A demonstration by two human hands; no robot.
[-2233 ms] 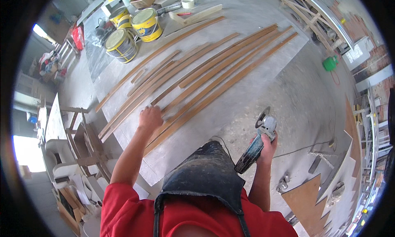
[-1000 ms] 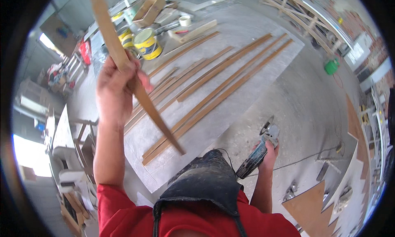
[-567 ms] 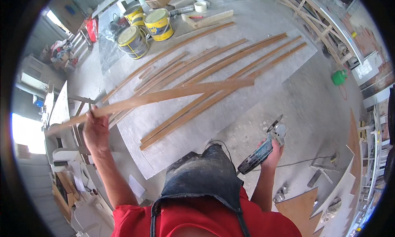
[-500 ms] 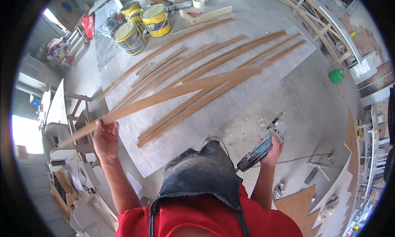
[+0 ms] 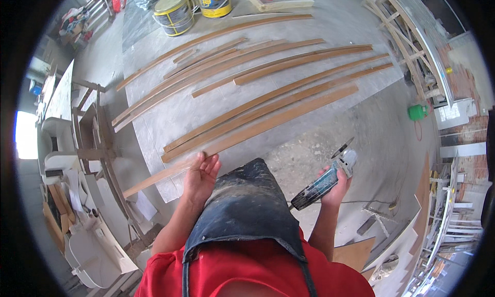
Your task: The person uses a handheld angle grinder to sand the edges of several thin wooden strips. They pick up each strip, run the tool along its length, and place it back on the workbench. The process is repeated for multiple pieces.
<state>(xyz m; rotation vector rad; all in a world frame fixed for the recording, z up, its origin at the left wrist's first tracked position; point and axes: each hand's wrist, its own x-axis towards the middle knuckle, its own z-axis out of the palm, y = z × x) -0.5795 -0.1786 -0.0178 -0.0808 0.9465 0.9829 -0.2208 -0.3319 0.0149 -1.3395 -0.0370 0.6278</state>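
A long, narrow wooden strip point(image 5: 281, 122) lies slanting along the near edge of the grey board, its left end jutting past the board's corner. My left hand point(image 5: 200, 179) is at this strip, thumb over it and fingers curled at its near side. Off to the right, my right hand point(image 5: 336, 186) grips a teal and black angle grinder point(image 5: 315, 188) around its body. The grinder's thin disc point(image 5: 342, 148) points away from me, above the floor. Beyond the held strip, several more wooden strips point(image 5: 304, 59) lie roughly side by side on the board.
Two yellow-and-grey buckets point(image 5: 174, 15) stand at the back of the grey board point(image 5: 154, 137). A wooden frame point(image 5: 407, 44) and a green container point(image 5: 417, 111) are at the right. White panels and furniture parts point(image 5: 98, 250) crowd the left. A cable point(image 5: 368, 202) crosses the floor.
My left hand has moved right and toward me, bringing the strip from across the others to the board's near edge. The grinder stays in my right hand, nearly in place.
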